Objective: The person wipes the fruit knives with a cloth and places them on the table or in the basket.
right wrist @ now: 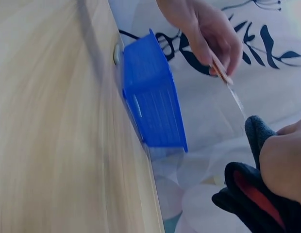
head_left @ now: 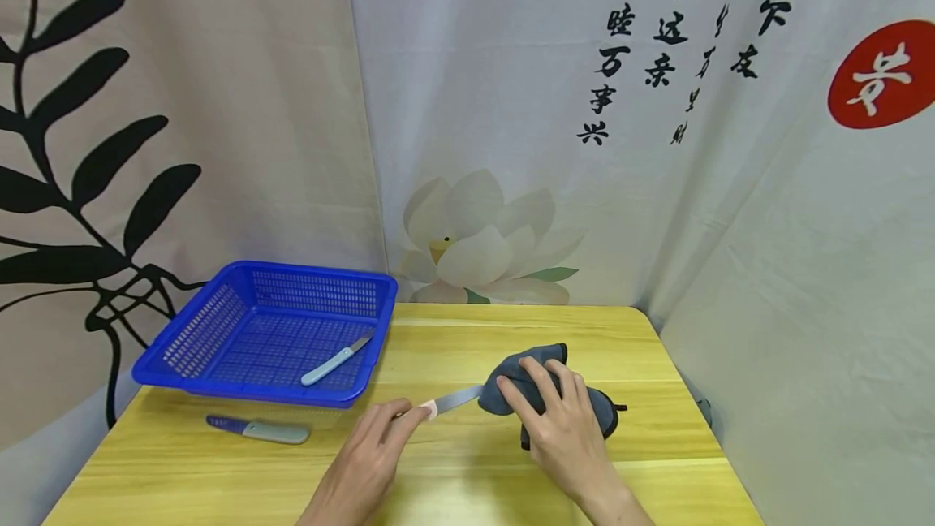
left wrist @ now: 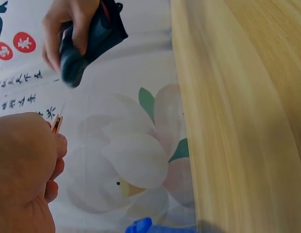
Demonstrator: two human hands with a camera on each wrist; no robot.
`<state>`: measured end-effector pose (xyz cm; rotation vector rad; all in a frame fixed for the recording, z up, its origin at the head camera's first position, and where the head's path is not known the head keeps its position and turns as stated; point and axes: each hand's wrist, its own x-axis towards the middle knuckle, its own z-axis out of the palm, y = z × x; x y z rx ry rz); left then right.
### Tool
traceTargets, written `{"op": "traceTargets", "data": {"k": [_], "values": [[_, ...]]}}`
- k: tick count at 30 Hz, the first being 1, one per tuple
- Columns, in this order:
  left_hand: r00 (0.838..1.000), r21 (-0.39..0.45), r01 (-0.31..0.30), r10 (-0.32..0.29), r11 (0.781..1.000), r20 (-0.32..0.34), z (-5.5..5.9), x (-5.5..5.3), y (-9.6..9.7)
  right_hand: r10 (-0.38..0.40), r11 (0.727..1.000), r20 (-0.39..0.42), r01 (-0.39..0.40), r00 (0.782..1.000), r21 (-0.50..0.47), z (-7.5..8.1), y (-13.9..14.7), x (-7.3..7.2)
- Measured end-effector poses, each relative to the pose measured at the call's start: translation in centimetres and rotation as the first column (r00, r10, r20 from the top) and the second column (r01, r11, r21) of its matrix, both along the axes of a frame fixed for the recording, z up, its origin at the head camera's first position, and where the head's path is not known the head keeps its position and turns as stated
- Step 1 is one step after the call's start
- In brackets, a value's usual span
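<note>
My left hand (head_left: 368, 449) grips a small knife by its handle, the blade (head_left: 460, 398) pointing right. Most of the handle is hidden by the fingers; a pale end shows beside the blade. A grey-blue cloth (head_left: 504, 384) with black edging is bunched in my right hand (head_left: 558, 420), its fingers curled over it. The blade's tip end meets the cloth's left side; whether the tip lies inside the fold I cannot tell. Red lining shows in the cloth (right wrist: 242, 182) in the right wrist view. Both hands are above the table.
A blue plastic basket (head_left: 212, 380) stands at the table's back left, with a light-blue-handled knife (head_left: 329, 366) inside. Before it on the wooden table (head_left: 438, 493) lies another knife (head_left: 273, 432) with a grey-green handle and dark blue blade part. A printed curtain (head_left: 475, 104) hangs behind.
</note>
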<state>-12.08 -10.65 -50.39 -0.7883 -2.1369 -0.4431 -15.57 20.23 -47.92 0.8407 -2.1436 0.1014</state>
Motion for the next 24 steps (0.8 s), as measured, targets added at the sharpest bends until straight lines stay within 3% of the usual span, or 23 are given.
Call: {"op": "traceTargets", "data": {"k": [6,11,17,20,24], "values": [[0.999,0.056,0.014,-0.012,0.998,-0.043,-0.2,-0.6,-0.4,-0.019,0.998,0.035,0.02,0.999,-0.057,0.0,1.4,-0.3],[0.998,0.05,0.01,-0.007,0.999,-0.056,-0.2,-0.7,-0.3,0.019,0.996,0.013,-0.018,1.0,-0.085,0.3,0.4,0.2],[0.999,0.022,0.031,-0.031,0.999,-0.01,-0.2,-0.5,0.4,0.1,0.994,-0.018,-0.1,0.995,-0.053,0.4,-1.9,1.2],[0.999,0.021,0.053,-0.053,0.998,0.008,-0.1,-0.4,0.7,0.135,0.991,0.014,-0.135,0.991,-0.027,0.4,-2.8,1.6],[0.998,0.007,0.059,-0.059,0.998,0.027,-0.1,-0.2,1.0,0.116,0.992,0.065,-0.118,0.991,0.036,0.5,-3.6,2.1]]}}
